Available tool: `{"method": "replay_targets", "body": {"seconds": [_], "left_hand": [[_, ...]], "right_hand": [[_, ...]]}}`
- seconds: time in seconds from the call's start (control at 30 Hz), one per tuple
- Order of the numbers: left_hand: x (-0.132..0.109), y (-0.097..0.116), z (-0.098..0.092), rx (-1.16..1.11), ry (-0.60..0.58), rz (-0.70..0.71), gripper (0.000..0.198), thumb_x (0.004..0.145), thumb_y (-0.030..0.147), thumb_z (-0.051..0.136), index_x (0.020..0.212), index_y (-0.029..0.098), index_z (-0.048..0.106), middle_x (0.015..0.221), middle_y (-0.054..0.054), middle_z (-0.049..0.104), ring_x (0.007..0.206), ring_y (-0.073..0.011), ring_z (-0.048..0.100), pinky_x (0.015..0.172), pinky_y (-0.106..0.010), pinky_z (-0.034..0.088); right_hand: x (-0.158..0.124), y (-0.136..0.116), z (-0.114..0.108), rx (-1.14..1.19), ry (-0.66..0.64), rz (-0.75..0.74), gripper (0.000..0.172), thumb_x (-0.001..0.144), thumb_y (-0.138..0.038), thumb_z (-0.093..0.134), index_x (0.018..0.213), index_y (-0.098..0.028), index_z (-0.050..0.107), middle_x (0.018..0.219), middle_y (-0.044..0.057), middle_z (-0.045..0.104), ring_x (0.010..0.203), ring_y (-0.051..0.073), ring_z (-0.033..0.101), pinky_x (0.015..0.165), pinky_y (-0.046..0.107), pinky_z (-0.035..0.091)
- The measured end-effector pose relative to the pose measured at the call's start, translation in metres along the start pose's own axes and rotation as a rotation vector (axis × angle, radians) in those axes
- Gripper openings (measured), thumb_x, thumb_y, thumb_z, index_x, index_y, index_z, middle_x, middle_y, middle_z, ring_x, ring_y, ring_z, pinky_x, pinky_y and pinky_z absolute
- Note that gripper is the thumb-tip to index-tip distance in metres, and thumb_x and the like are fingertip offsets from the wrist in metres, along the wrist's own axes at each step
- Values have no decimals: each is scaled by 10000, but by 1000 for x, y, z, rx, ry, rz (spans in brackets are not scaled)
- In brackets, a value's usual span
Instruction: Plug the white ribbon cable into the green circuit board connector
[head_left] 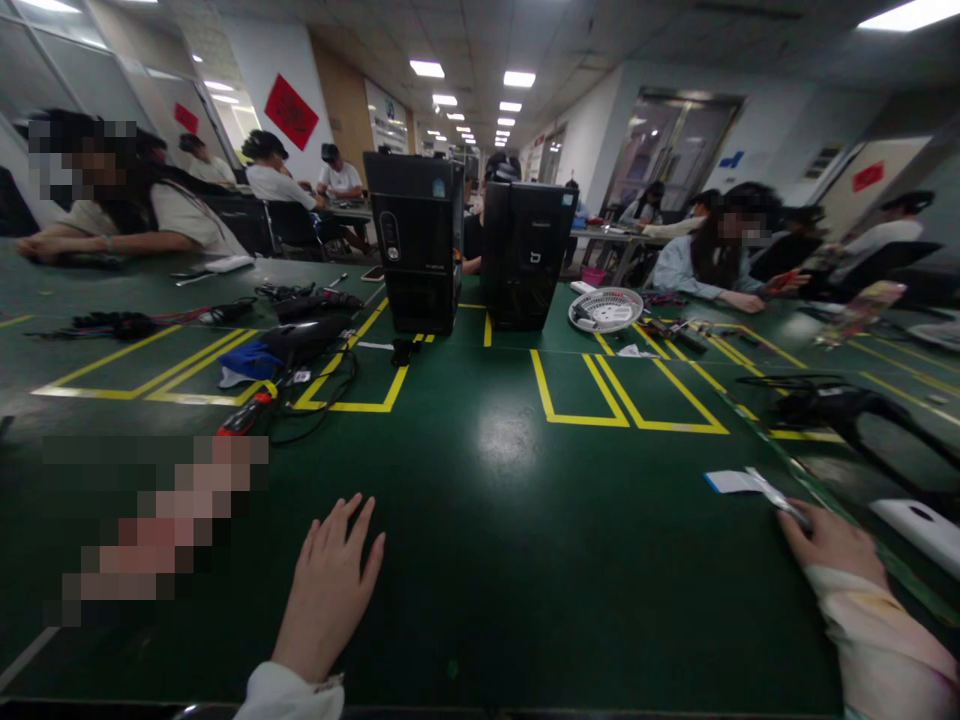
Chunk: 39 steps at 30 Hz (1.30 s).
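Observation:
My left hand (330, 575) lies palm down on the green tabletop (487, 590), fingers stretched out and slightly apart, with nothing in it. Far to the right, my right hand (836, 545) is closed round one end of a white flat ribbon cable (735, 482). The cable has a blue tip and a fold, and its free end points left over the table. A shiny grey part shows by the fingertips; its detail is blurred. Beyond my left hand is a red-and-black handled tool (247, 413), beside a pixelated patch.
Two black computer towers (412, 245) stand mid-table. Cables and a blue-and-black item (251, 365) lie left. A round white basket-like part (606, 310) sits right of the towers. A black frame (840, 410) and a white device (919, 530) are near my right hand. Several people sit around.

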<state>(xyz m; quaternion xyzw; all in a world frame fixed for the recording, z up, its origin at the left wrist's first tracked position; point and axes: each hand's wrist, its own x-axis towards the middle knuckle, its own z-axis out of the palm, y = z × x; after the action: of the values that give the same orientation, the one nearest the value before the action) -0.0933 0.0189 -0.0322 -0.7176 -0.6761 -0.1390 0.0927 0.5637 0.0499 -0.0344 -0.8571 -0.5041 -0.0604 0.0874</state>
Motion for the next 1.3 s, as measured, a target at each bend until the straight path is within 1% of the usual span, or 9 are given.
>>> {"method": "replay_targets", "body": {"seconds": [0.17,0.33,0.43,0.63,0.8,0.93,1.03,1.13,1.3], "left_hand": [[0,0,-3,-22,-12,-15,571,922,427,271,1328,99,501,1367,-171,496,1294,-321,427,1062,-510,333],[-1,-2,-2,-29,-25,-16,572,924,442,274,1343,115,484,1388,-160,479,1312,-313,407,1069,-510,325],[-1,-4,1,-34,-36,-12,572,925,447,280,1352,119,473,1401,-162,466,1322,-312,393,1066,-519,326],[1,-6,2,-38,-61,-12,578,925,455,277,1363,123,458,1411,-167,454,1329,-318,385,1059,-531,331],[2,-3,0,-38,-50,-11,578,922,450,273,1361,124,460,1406,-160,459,1327,-314,388,1063,-523,328],[2,-1,-1,-25,-26,-12,572,923,425,268,1343,101,481,1387,-173,474,1314,-324,402,1065,-519,325],[2,-1,-2,-25,-24,-16,570,921,427,268,1336,107,491,1380,-169,484,1306,-321,413,1063,-516,328],[2,-1,-1,-30,-33,-13,577,918,443,272,1338,113,491,1383,-168,482,1307,-322,411,1057,-522,335],[2,-1,0,-24,-31,-17,571,922,435,271,1344,115,482,1388,-167,478,1314,-320,403,1058,-526,333]], "right_hand": [[-10,-1,7,90,1,-36,451,777,-469,315,1007,-179,574,1147,184,601,1108,308,556,937,412,437],[-31,-15,14,160,23,-34,572,766,-562,254,1090,-188,541,1262,171,541,1207,346,487,945,542,422],[-46,-28,15,202,39,-133,594,783,-573,262,1123,-170,535,1265,175,543,1210,335,489,970,539,415],[-71,-63,15,283,115,-316,494,843,-494,342,1131,-154,556,1254,165,559,1157,299,540,976,483,439],[-99,-116,7,295,115,-510,424,890,-447,365,1139,-177,575,1284,136,553,1236,285,476,993,519,415],[-127,-171,-5,319,104,-722,374,917,-388,398,1166,-172,574,1286,120,561,1235,273,471,1004,536,402],[-153,-215,-14,353,61,-848,364,918,-335,428,1213,-164,555,1327,111,533,1229,245,466,1014,478,417],[-179,-254,-23,360,-32,-951,388,920,-312,428,1271,-175,522,1405,94,457,1268,239,424,1043,476,391],[-212,-303,-40,380,-257,-1105,468,925,-357,421,1375,-231,418,1494,31,329,1368,240,282,1122,526,250]]}}
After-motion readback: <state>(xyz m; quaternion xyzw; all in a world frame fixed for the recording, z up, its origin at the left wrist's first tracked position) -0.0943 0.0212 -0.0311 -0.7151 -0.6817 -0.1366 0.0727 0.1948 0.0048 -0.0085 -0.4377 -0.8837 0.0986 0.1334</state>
